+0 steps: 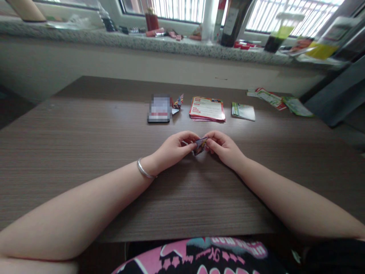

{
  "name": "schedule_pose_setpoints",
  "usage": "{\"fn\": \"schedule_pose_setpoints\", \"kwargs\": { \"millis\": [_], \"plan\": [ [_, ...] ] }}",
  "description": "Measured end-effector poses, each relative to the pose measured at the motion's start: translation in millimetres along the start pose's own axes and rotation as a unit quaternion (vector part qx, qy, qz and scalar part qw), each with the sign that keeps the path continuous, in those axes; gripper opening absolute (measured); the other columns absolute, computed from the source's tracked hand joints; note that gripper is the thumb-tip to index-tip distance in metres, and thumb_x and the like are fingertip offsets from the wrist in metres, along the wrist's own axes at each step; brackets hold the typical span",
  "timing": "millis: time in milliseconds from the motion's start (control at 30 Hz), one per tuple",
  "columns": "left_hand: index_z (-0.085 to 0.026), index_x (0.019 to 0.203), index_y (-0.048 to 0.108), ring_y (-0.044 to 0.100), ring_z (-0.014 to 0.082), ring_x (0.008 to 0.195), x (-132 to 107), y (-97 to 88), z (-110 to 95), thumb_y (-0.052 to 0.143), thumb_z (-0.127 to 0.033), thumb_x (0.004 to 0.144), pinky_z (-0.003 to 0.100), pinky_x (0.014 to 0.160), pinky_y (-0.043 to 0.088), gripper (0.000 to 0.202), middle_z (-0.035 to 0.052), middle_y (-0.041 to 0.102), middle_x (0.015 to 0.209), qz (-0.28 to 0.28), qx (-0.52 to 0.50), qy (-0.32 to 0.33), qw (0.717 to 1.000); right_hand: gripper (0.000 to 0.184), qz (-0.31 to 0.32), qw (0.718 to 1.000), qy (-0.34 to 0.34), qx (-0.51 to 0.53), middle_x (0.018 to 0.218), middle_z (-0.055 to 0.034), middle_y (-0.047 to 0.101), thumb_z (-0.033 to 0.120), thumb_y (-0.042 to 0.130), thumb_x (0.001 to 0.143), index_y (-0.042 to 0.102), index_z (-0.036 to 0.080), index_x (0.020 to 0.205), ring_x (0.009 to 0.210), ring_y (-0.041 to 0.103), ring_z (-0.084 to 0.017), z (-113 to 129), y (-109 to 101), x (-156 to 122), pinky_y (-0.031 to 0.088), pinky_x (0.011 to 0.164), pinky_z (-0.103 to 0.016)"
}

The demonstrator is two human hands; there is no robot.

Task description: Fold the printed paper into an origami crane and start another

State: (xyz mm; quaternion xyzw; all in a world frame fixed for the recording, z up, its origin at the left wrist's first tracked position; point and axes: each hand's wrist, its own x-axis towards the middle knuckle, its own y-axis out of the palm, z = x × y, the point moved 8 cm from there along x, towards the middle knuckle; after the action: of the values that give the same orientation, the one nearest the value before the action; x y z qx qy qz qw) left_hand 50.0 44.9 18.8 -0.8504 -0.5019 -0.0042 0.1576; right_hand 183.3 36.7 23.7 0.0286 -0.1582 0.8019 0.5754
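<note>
Between my two hands is a small folded piece of colourful printed paper (200,146), held just above the brown table (114,152). My left hand (179,146) pinches its left side between thumb and fingers. On the right side, my right hand (224,147) pinches it in the same way, with some fingertips hidden behind the paper. A silver bangle (145,169) circles my left wrist. Beyond my hands lies another folded paper piece (178,102) with a pointed tip, beside a phone (159,109) whose screen is blurred out.
A stack of red-edged printed cards (207,109) and a smaller pile of cards (243,111) lie beyond my hands. Several green and red packets (275,99) are at the far right. Bottles, including a dark one (231,23), line the granite windowsill (128,42).
</note>
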Motion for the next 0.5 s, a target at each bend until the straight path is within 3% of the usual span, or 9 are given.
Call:
{"fn": "schedule_pose_setpoints", "kwargs": {
  "millis": [167, 367, 500],
  "plan": [
    [-0.015, 0.099, 0.066, 0.063, 0.0136, 0.081, -0.6, 0.6, -2.1, 0.061, -0.028, 0.085, 0.025, 0.073, 0.051, 0.019, 0.0034, 0.069, 0.091, 0.009, 0.003, 0.005, 1.0, 0.023, 0.01, 0.999, 0.032, 0.019, 0.065, 0.0031, 0.057, 0.042, 0.061, 0.082, 0.059, 0.02, 0.083, 0.055, 0.05, -0.009, -2.5, 1.6, 0.7, 0.041, 0.054, -0.024],
    [-0.017, 0.099, 0.068, 0.062, 0.0145, 0.086, -1.9, -0.5, -7.9, 0.058, -0.025, 0.087, 0.026, 0.073, 0.049, 0.018, 0.0038, 0.067, 0.096, 0.008, 0.1, 0.048, 0.994, 0.023, 0.017, 0.994, 0.106, 0.029, 0.056, 0.0053, 0.057, 0.039, 0.068, 0.074, 0.059, 0.018, 0.079, 0.046, 0.051, -0.008, -14.8, 2.8, 0.1, 0.039, 0.047, -0.021],
    [-0.017, 0.102, 0.061, 0.061, 0.0142, 0.085, -1.5, -8.3, -9.0, 0.06, -0.023, 0.084, 0.025, 0.071, 0.049, 0.019, 0.0037, 0.064, 0.097, -0.047, 0.115, 0.063, 0.99, 0.032, 0.008, 0.992, 0.113, 0.046, 0.06, 0.002, 0.064, 0.046, 0.073, 0.071, 0.056, 0.02, 0.075, 0.052, 0.058, -0.01, -17.3, 4.0, -0.4, 0.044, 0.051, -0.023]
  ]
}}
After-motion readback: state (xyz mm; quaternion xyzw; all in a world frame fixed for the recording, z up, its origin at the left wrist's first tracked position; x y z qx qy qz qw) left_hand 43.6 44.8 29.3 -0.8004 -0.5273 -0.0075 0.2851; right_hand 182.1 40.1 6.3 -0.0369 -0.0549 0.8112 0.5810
